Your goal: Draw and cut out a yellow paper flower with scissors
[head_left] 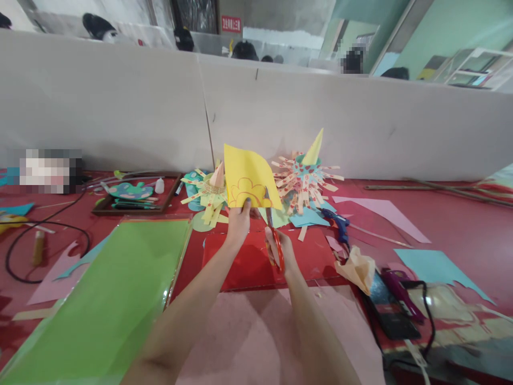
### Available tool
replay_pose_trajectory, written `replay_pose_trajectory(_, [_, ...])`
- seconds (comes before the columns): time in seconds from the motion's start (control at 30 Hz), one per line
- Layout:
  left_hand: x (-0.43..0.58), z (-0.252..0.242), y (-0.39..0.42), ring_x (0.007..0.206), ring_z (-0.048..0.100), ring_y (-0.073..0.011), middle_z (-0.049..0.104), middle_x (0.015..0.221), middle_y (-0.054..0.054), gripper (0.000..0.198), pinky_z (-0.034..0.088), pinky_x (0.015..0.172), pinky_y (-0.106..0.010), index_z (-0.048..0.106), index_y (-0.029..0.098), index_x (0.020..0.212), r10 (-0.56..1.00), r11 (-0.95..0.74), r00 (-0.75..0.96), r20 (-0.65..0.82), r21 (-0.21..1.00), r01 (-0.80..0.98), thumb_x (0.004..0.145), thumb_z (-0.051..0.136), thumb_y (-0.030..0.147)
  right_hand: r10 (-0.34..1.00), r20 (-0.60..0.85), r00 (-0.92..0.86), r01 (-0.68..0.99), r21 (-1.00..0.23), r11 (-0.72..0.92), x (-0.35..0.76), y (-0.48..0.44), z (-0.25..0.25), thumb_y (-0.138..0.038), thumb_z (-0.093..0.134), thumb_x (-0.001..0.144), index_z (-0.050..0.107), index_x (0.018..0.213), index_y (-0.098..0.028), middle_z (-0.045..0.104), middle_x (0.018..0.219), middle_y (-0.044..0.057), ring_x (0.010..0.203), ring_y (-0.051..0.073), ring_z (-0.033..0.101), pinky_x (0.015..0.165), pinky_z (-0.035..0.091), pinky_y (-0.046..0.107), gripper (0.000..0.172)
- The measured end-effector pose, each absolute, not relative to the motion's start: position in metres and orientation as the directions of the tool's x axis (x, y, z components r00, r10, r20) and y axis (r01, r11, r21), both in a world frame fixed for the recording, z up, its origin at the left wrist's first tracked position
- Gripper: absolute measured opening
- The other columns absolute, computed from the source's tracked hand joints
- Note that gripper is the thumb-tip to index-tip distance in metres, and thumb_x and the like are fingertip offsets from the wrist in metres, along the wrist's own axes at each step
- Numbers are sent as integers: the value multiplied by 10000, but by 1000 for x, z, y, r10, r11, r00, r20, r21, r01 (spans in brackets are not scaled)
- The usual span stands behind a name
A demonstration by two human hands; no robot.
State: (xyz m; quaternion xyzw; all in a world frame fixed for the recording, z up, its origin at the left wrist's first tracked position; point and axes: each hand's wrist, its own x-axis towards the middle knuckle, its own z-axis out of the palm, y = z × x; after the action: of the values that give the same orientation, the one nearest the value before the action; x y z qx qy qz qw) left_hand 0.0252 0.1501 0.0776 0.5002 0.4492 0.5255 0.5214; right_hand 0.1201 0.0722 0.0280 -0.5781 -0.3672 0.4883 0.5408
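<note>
Centrally, raised off the red board (236, 275): one yellow paper sheet (249, 164), bearing a flower outline (245, 191) in reddish line at its lower edge. Gripped there by the left hand (239, 222), thumb pressed on the near face, other fingers mostly hidden behind; pinched close to the drawing presumably to steady the paper near the blades. In the right hand (282, 248): red-handled scissors (276, 241), fingers curled round the loops, pointed upward at the lower edge just right of the flower, probably for entry from below. Spread of the blades: impossible to tell. Behind, before the partition (120, 101): pink-coned paper figure (214, 187) and yellow-coned paper figure (306, 174), apparently set back for working room. Leftward: wooden-framed tray (128, 212), gathering pens (136, 205), likely against rolling; green paper (92, 299) in clear sleeving, laid flat, probably against creasing. Rightward: blue glue gun (341, 227).
</note>
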Motion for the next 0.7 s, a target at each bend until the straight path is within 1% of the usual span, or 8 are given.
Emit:
replay_pose_trajectory(0.17, [22,75,154,438,563,-138,582,475,-14,320,402,388,-214,518,182,592,997,-75,27,79,992,-106,816,498,408,958,-140,251,-59,-990,-129,122,74,22,-636,588,692,382,622,-214,296,385,-106,282,49,280,282,236,183,474])
replay_pose_trajectory(0.33, [20,75,157,405,549,-127,582,472,10,224,440,426,-227,527,181,700,996,-88,-3,88,984,-154,819,498,368,956,-125,265,-30,-992,-121,121,74,22,-609,593,714,383,617,-215,281,381,-108,274,55,291,278,261,186,457])
replay_pose_trajectory(0.5, [20,77,157,421,565,-139,594,488,-2,254,467,463,-254,532,193,677,995,-99,-9,99,983,-152,815,512,406,957,-138,255,-42,-990,-131,121,73,23,-605,607,709,382,617,-213,285,381,-106,274,54,288,276,253,186,461])
replay_pose_trajectory(0.6, [19,78,157,443,582,-153,595,489,-14,299,479,484,-267,546,184,653,996,-93,-3,93,987,-128,805,522,440,964,-154,219,-96,-986,-136,121,73,22,-656,573,711,377,642,-219,275,387,-109,280,55,268,276,243,187,484])
replay_pose_trajectory(0.7, [16,80,159,445,583,-153,590,481,-16,324,480,491,-263,554,170,637,994,-103,24,107,989,-107,792,540,454,981,-122,153,-148,-984,-99,121,72,22,-688,522,732,397,679,-218,288,431,-102,305,49,264,295,239,183,489])
